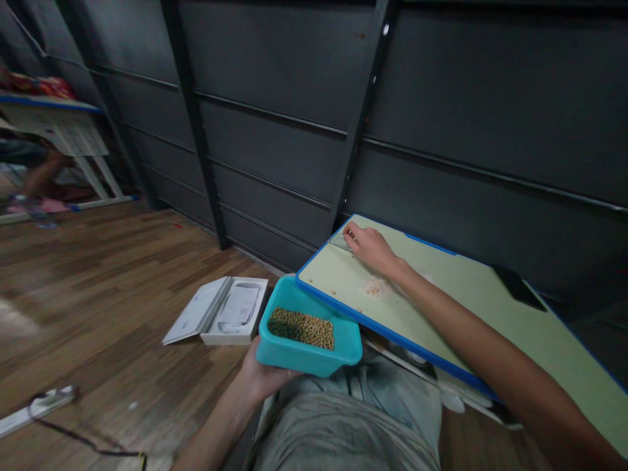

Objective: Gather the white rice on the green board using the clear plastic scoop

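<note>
My left hand (267, 374) grips a turquoise plastic tub (307, 361) from below and the side, holding it tilted against the desk's blue edge. Inside the tub lies a heap of small round tan beans (311, 329), like soybeans. Over the far left corner of the desk (471, 307), my right hand (369, 246) has its fingers bent together at a thin, clear flat piece (339, 243), which is hard to make out. A small pile of pale crumbs (375, 288) sits on the desktop near my right forearm, with a few single beans (333, 292) scattered near the edge.
A dark phone-like slab (517, 288) lies at the desk's right. An open white box (228, 333) stands on the wooden floor, left of the tub. Farther left are a power strip (36, 409) with a cord, and another desk (49, 114) with a person's leg beneath. Dark metal wall panels (275, 72) rise behind.
</note>
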`<move>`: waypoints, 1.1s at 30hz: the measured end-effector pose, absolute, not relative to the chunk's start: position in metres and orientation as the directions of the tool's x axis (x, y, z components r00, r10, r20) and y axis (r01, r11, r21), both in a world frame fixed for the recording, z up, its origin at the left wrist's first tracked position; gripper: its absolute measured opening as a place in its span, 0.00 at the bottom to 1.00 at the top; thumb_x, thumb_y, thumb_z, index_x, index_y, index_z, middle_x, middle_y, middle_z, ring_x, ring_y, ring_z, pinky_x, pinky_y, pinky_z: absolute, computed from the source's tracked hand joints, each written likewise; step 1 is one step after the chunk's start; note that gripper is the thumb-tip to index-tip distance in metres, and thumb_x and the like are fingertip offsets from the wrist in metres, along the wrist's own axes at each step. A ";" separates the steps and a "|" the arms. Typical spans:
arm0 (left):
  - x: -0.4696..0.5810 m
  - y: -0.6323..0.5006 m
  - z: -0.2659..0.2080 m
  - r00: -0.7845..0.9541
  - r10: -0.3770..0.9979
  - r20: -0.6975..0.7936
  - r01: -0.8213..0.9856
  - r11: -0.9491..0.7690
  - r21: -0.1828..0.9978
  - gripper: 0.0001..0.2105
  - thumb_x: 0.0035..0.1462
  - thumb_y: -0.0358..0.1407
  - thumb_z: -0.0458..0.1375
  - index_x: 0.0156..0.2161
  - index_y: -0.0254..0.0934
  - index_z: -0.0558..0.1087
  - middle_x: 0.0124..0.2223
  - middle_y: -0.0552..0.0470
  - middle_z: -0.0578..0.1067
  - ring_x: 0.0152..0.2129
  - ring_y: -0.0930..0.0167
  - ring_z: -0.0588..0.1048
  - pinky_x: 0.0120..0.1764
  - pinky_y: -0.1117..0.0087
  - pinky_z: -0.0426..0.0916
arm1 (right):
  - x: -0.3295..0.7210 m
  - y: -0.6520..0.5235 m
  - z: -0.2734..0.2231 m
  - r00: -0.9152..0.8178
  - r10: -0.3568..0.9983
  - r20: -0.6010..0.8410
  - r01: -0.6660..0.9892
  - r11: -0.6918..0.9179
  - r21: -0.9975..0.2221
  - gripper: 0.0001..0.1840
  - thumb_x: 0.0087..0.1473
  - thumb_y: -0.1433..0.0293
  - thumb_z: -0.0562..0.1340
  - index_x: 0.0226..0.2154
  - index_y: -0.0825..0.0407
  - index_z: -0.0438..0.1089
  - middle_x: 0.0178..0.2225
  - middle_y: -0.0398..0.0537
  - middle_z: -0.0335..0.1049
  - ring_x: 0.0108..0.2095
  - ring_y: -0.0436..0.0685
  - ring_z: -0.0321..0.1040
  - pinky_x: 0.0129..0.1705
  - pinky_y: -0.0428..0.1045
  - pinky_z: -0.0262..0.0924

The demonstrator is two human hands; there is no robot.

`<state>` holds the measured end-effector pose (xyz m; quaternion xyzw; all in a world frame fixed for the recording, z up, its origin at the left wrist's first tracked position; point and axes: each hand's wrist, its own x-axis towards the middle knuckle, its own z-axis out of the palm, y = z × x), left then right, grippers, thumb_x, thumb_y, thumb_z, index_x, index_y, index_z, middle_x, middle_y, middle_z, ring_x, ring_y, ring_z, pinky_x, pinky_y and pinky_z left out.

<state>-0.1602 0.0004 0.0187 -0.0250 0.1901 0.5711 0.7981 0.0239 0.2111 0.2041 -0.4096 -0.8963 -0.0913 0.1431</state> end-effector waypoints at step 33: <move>-0.139 -0.002 0.027 0.313 0.894 -0.321 -0.920 0.369 0.131 0.31 0.65 0.37 0.55 0.71 0.37 0.57 0.56 0.36 0.80 0.54 0.51 0.78 0.57 0.41 0.71 | 0.040 0.101 0.205 -0.823 0.474 0.313 0.512 0.857 0.050 0.15 0.73 0.61 0.50 0.50 0.46 0.69 0.38 0.48 0.80 0.33 0.57 0.75 0.33 0.51 0.54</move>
